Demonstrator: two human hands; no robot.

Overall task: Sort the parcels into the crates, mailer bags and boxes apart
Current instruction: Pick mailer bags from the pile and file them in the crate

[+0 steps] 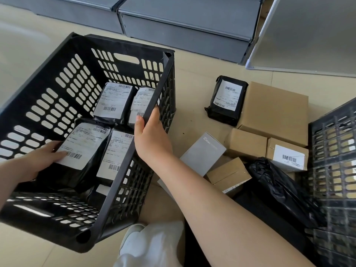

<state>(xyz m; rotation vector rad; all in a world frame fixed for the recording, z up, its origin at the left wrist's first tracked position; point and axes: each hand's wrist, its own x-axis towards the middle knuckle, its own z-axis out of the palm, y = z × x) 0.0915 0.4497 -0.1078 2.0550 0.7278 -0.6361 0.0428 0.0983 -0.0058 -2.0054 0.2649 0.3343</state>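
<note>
Head view: left hand (pixel 36 160) presses flat, fingers open, on a mailer bag (pixel 77 151) inside the black crate (pixel 57 74); right hand (pixel 149 132) grips the crate's rim. Bags look soft, light and slick, so I'd pinch an edge. Boxes (pixel 273 106) sit right of the crate, stiffer.

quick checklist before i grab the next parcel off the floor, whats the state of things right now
1. Only mailer bags in the black crate: ok, four labelled black bags show, no boxes.
2. Room left in that crate: ok, the bags lie in a single layer.
3. Right hand free to reach: not ok, it grips the crate's rim.
4. Left hand free: not ok, it rests on the near-left bag inside the crate.
5. Mailer bags left to sort: not ok, one black bag lies on the floor against a cardboard box.
6. Second crate holds only boxes: cannot tell, its inside is hidden.
</note>
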